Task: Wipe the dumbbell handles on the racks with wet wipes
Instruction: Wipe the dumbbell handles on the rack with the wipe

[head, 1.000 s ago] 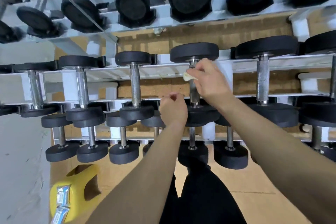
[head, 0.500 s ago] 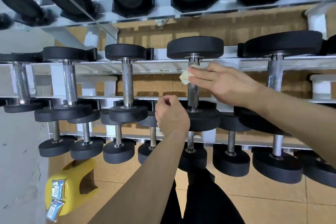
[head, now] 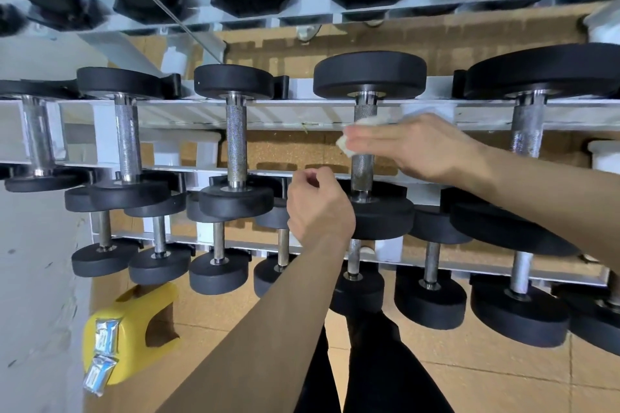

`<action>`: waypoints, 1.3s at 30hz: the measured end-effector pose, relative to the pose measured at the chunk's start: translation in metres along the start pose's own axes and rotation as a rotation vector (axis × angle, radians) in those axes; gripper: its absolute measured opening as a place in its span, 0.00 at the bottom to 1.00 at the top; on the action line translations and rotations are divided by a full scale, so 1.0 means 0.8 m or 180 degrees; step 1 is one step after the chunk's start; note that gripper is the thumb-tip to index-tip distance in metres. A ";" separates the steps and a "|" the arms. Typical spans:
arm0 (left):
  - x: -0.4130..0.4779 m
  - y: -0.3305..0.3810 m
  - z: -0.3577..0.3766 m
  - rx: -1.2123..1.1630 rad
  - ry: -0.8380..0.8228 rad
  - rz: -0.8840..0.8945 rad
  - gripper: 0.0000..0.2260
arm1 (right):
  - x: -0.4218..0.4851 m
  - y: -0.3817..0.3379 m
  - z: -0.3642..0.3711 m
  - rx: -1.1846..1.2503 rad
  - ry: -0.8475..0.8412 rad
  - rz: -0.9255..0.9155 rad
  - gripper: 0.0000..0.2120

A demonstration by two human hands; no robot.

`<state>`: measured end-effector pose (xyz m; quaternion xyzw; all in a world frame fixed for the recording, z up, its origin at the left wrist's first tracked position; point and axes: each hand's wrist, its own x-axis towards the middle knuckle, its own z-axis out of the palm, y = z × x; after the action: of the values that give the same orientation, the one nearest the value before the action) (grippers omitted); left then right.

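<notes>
The wet wipe (head: 355, 137) sat against the upper half of a knurled dumbbell handle (head: 363, 168), third from the right on the middle tier of the white rack (head: 295, 112). We judged it was placed high because the stroke ran along the grip's length. Our right hand (head: 426, 147) lay across the handle with its fingers nearly straight and flat, pressing the wipe onto the steel. The thumb was hidden behind, so we could not tell whether it pinched from the back. A flat hand spreads the cloth over more knurling.

Our left hand (head: 318, 208) hovered just left of the handle's lower end, in front of the black weight head (head: 385, 214). It was curled into a loose fist with nothing visible in it, probably waiting to steady the dumbbell.

On the floor to the left stood a yellow plastic stand (head: 141, 322) with two sachets (head: 104, 350) on it, likely spare wipes. Their blue print was too small to read, and no brand showed on the weights.
</notes>
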<state>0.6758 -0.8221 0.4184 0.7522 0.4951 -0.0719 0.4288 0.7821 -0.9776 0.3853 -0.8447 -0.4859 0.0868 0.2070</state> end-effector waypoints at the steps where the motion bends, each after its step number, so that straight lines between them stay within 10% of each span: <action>1: 0.000 0.000 0.000 0.0037 -0.0005 -0.0002 0.09 | -0.003 -0.005 0.003 0.0016 0.0038 -0.0178 0.41; 19: 0.001 0.002 0.001 0.0000 0.0084 -0.0046 0.07 | 0.007 0.019 -0.015 -0.0626 -0.0472 -0.1141 0.34; 24: 0.001 0.001 -0.001 0.0063 0.0102 -0.0074 0.06 | 0.003 0.024 -0.009 -0.0767 0.0118 -0.0443 0.33; 30: -0.002 0.003 -0.003 0.0036 0.0110 0.0069 0.08 | -0.016 -0.006 0.006 -0.0408 -0.0314 -0.1214 0.27; 39: -0.003 0.004 -0.006 -0.0063 0.0046 0.0134 0.15 | -0.003 -0.021 -0.005 -0.0801 -0.0446 -0.0582 0.35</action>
<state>0.6754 -0.8210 0.4244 0.7587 0.4830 -0.0525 0.4339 0.7691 -0.9730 0.3965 -0.8081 -0.5810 0.0648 0.0722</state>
